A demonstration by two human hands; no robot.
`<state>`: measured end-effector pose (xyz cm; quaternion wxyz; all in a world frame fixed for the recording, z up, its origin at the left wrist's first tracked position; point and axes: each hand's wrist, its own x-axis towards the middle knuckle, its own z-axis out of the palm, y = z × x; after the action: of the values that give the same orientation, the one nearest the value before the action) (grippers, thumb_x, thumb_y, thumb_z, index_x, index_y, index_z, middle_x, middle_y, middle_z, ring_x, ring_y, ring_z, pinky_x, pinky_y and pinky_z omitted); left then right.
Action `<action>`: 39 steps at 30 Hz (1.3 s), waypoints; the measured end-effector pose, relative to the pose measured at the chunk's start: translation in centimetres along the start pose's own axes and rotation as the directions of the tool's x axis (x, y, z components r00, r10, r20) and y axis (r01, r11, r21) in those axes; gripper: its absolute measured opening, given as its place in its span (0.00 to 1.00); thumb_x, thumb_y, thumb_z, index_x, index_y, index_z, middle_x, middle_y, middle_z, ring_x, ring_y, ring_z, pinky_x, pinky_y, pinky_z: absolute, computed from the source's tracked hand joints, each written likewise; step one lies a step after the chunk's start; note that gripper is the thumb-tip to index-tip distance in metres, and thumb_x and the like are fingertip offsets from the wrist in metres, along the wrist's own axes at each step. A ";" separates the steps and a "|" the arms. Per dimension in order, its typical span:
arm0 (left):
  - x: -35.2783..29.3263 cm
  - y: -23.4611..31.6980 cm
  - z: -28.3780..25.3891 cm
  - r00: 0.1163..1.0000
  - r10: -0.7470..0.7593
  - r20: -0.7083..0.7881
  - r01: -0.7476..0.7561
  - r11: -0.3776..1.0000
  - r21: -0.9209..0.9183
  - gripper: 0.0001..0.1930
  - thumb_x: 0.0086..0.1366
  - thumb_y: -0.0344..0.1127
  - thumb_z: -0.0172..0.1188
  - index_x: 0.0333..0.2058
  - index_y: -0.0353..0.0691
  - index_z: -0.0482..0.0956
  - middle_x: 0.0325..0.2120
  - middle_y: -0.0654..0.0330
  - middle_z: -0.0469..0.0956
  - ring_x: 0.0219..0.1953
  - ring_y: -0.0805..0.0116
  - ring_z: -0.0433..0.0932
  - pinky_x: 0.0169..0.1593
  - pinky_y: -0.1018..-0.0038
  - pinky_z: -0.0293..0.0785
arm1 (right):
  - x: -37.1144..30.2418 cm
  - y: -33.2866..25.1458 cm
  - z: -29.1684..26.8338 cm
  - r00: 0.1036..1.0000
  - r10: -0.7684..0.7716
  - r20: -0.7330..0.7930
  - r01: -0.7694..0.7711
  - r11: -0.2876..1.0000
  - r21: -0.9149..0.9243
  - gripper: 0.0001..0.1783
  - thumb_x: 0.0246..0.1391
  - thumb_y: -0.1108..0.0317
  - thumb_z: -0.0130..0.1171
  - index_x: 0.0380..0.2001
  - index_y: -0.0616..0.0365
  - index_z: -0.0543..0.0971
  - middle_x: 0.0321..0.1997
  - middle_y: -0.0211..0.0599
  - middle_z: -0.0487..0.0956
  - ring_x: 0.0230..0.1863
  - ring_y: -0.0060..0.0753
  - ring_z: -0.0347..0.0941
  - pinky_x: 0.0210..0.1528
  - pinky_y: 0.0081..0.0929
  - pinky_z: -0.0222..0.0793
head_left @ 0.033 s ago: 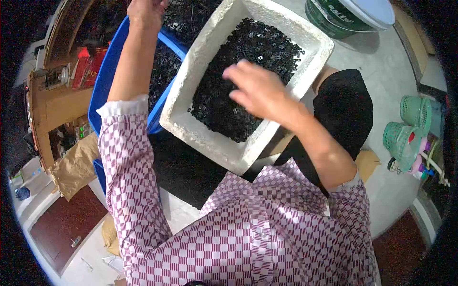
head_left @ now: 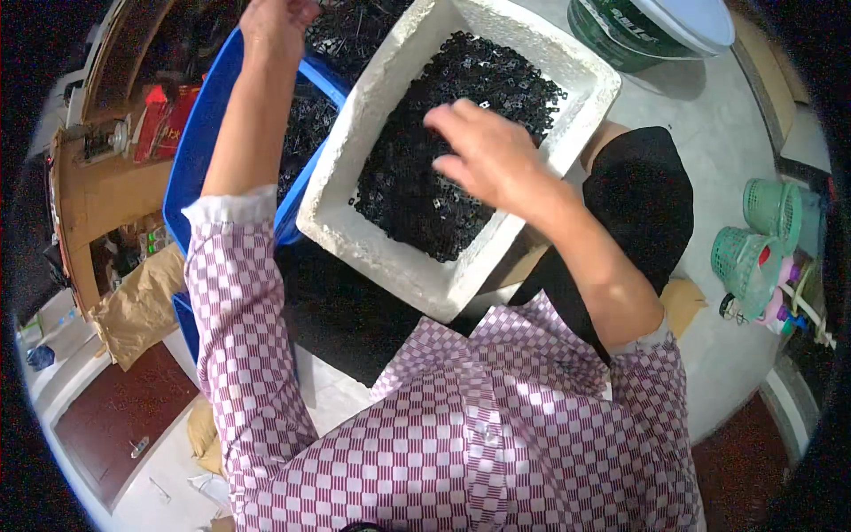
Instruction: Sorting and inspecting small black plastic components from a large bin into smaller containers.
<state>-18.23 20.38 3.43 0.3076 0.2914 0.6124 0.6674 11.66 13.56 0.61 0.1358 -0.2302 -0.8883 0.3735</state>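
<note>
Over at the white foam box (head_left: 377,253), R hand (head_left: 492,155) is hanging above small black pcs (head_left: 409,202) lying inside, thumb & fingers standing apart, tho blur is hiding whether the tips are touching any. Up at the top edge, L hand (head_left: 273,28) is hovering by the blue bin (head_left: 191,164) just beside the box, well apart from the R; fingers are running partly outta view, so can't tell if they're gripping anything. More dark pcs (head_left: 304,133) are lying in that bin.
</note>
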 end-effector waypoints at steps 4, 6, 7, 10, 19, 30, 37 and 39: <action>-6.8 -1.0 0.2 0.938 -0.133 0.320 0.156 0.987 -0.047 0.12 0.59 0.35 0.52 0.39 0.36 0.70 0.26 0.61 0.73 0.26 0.72 0.72 0.27 0.76 0.67 | -0.3 2.3 1.6 0.984 0.173 0.038 -0.162 0.968 -0.192 0.11 0.50 0.64 0.53 0.35 0.58 0.73 0.34 0.40 0.73 0.39 0.44 0.71 0.39 0.37 0.69; -11.0 -0.1 0.7 0.944 -0.196 0.266 0.204 0.979 -0.003 0.08 0.58 0.36 0.55 0.35 0.40 0.71 0.24 0.64 0.73 0.26 0.75 0.72 0.28 0.80 0.68 | -0.1 2.9 3.1 0.967 0.186 0.171 -0.146 0.964 -0.225 0.09 0.51 0.65 0.51 0.31 0.59 0.73 0.30 0.40 0.74 0.38 0.45 0.72 0.38 0.39 0.68; -12.6 -0.3 0.2 0.922 -0.279 0.267 0.274 0.960 0.054 0.09 0.59 0.36 0.54 0.36 0.39 0.70 0.25 0.62 0.74 0.27 0.73 0.74 0.29 0.79 0.70 | 0.0 3.0 3.1 0.969 0.175 0.174 -0.133 0.965 -0.227 0.09 0.51 0.65 0.51 0.31 0.59 0.73 0.30 0.40 0.74 0.38 0.45 0.72 0.38 0.39 0.68; -16.2 -1.6 -1.8 0.881 -0.403 0.248 0.397 0.915 0.075 0.12 0.59 0.37 0.54 0.39 0.39 0.70 0.28 0.60 0.75 0.30 0.72 0.75 0.32 0.78 0.71 | 0.7 2.2 1.6 0.990 0.137 -0.022 -0.138 0.966 -0.217 0.11 0.53 0.63 0.50 0.29 0.61 0.74 0.26 0.39 0.75 0.33 0.40 0.74 0.36 0.34 0.68; -21.0 -2.4 -2.3 0.795 -0.546 0.265 0.588 0.800 -0.118 0.20 0.57 0.44 0.58 0.44 0.40 0.68 0.35 0.66 0.72 0.39 0.73 0.71 0.40 0.73 0.67 | -0.7 -1.2 -0.9 0.979 -0.046 -0.201 0.086 0.976 0.199 0.10 0.55 0.66 0.48 0.32 0.61 0.74 0.25 0.35 0.74 0.29 0.28 0.72 0.36 0.22 0.67; -23.5 -2.7 0.9 0.965 -0.188 0.180 0.209 0.972 -0.104 0.15 0.59 0.43 0.57 0.39 0.39 0.72 0.27 0.63 0.74 0.27 0.73 0.75 0.31 0.79 0.70 | -0.4 -0.6 1.6 0.978 -0.075 -0.192 0.161 0.860 0.485 0.11 0.57 0.64 0.47 0.37 0.61 0.71 0.35 0.33 0.73 0.34 0.25 0.70 0.36 0.20 0.66; -23.9 -2.1 1.2 0.918 -0.367 0.152 0.397 0.827 -0.397 0.16 0.61 0.45 0.53 0.38 0.38 0.72 0.25 0.61 0.74 0.22 0.71 0.75 0.25 0.79 0.71 | -0.7 -1.4 0.3 0.898 0.414 -0.150 -0.125 0.567 0.814 0.27 0.56 0.44 0.41 0.40 0.60 0.68 0.30 0.30 0.69 0.30 0.19 0.67 0.28 0.15 0.63; -23.9 -2.1 1.3 0.907 -0.384 0.172 0.415 0.754 -0.509 0.17 0.60 0.48 0.53 0.39 0.39 0.71 0.25 0.61 0.74 0.22 0.71 0.75 0.25 0.78 0.71 | -0.7 -1.3 0.2 0.887 0.445 -0.124 -0.145 0.524 0.839 0.30 0.55 0.41 0.40 0.41 0.60 0.68 0.28 0.30 0.68 0.29 0.19 0.66 0.27 0.14 0.62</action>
<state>-1.77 2.98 1.15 0.5289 0.0753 0.4407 0.7213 11.79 12.29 1.33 0.3031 -0.3495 -0.5293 0.7112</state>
